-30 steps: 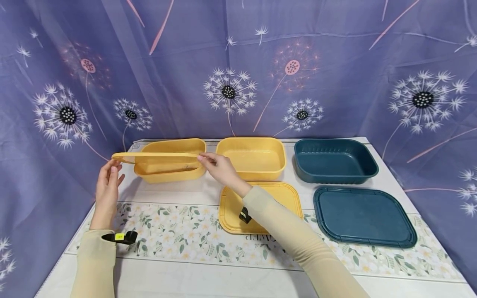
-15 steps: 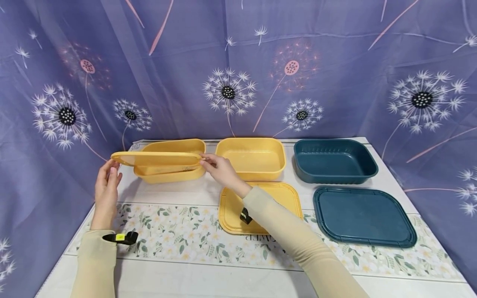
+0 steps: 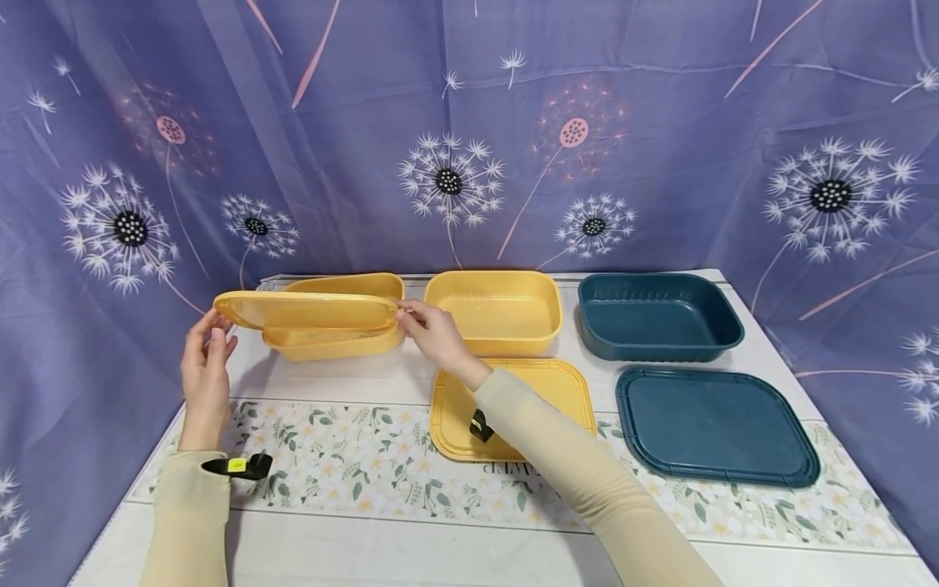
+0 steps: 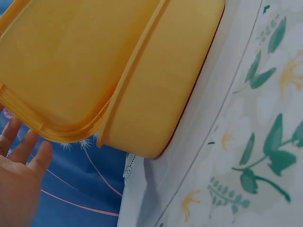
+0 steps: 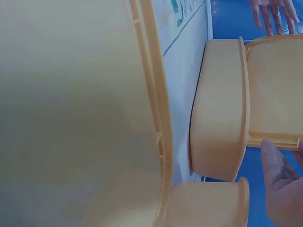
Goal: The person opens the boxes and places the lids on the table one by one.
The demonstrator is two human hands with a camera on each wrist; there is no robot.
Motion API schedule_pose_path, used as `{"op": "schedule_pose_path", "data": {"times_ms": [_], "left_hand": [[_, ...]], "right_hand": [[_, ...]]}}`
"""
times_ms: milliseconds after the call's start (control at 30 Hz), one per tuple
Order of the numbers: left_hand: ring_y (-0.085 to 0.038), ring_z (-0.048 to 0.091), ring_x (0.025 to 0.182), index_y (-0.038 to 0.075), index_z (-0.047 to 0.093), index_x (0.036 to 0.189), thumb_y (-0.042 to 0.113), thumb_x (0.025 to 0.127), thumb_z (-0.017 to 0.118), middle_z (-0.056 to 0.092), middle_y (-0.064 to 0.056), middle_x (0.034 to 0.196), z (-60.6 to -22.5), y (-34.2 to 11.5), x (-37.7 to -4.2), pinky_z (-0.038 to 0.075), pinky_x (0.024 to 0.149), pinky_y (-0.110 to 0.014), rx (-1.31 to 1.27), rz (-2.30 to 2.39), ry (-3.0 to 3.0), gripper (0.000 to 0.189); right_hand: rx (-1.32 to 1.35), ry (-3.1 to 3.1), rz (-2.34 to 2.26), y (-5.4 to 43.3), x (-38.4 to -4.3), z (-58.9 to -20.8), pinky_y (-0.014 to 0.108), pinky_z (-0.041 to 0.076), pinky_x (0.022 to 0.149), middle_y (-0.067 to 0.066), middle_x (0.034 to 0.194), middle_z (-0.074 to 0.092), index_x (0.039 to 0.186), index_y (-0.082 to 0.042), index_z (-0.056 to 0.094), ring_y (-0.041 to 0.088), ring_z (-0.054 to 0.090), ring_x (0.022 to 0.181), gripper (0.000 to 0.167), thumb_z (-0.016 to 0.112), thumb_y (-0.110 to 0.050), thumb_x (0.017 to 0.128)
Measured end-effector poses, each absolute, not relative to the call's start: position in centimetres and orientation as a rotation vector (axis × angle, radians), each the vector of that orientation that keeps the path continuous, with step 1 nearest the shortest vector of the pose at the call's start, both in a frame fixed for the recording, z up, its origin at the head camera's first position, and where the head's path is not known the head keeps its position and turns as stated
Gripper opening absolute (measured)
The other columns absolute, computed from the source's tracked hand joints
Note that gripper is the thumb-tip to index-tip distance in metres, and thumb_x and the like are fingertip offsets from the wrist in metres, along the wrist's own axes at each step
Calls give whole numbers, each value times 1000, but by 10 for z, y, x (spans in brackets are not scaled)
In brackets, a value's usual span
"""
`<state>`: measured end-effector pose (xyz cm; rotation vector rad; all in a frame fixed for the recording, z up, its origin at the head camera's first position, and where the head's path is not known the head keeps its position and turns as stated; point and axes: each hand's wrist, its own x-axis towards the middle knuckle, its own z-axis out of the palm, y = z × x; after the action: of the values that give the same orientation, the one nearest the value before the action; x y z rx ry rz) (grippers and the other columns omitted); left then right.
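A yellow lid (image 3: 308, 311) is held tilted over the left yellow container (image 3: 333, 346), hiding much of that container's opening. My right hand (image 3: 440, 336) pinches the lid's right edge between thumb and fingers; the right wrist view shows the thumb (image 5: 269, 156) on the lid's rim. At the lid's opposite end, my left hand (image 3: 205, 375) touches the edge with its fingertips. In the left wrist view the fingers (image 4: 23, 149) are fairly straight and spread beside the lid's rim, and a lid corner lies close to the container's rim.
Right of it stand a second yellow container (image 3: 495, 314) and a dark blue container (image 3: 660, 318), both uncovered. In front of them lie another yellow lid (image 3: 455, 424), partly under my right forearm, and a dark blue lid (image 3: 719, 428). A purple curtain (image 3: 352, 163) hangs behind the table.
The held lid has tipped from nearly edge-on so that more of its face shows, its upper edge rising slightly. Both hands keep their places at its ends; the left has shifted slightly left.
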<state>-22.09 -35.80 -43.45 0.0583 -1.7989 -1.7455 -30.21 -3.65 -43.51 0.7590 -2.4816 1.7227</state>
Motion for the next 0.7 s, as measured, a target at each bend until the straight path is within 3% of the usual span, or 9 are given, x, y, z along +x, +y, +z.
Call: {"op": "schedule_pose_path", "data": {"times_ms": [333,500,700], "left_hand": [[-16,54,116,6,60,140,12,106,51,53,-6,120,-424,-355,-222,49,95,-16,-42,-1700,-1704,35],[-16,56,111,3,64,135,8,105,53,55,-5,115,-416,-354,-224,49,96,-17,-61,-1715,-1619,33],[-15,57,108,1,64,134,11,104,55,53,-7,114,-406,-352,-223,48,100,-20,-99,-1750,-1575,33]], "right_hand": [[729,-2406,1800,-35,-301,-427,20,57,80,14,111,72,137,-5,62,30,71,100,36,54,-23,107],[732,-2354,1863,-34,-299,-423,22,58,80,13,113,71,137,-6,62,30,71,102,37,53,-26,107],[738,-2284,1933,-33,-298,-420,31,60,84,16,113,68,137,-3,61,34,70,102,38,53,-25,107]]}}
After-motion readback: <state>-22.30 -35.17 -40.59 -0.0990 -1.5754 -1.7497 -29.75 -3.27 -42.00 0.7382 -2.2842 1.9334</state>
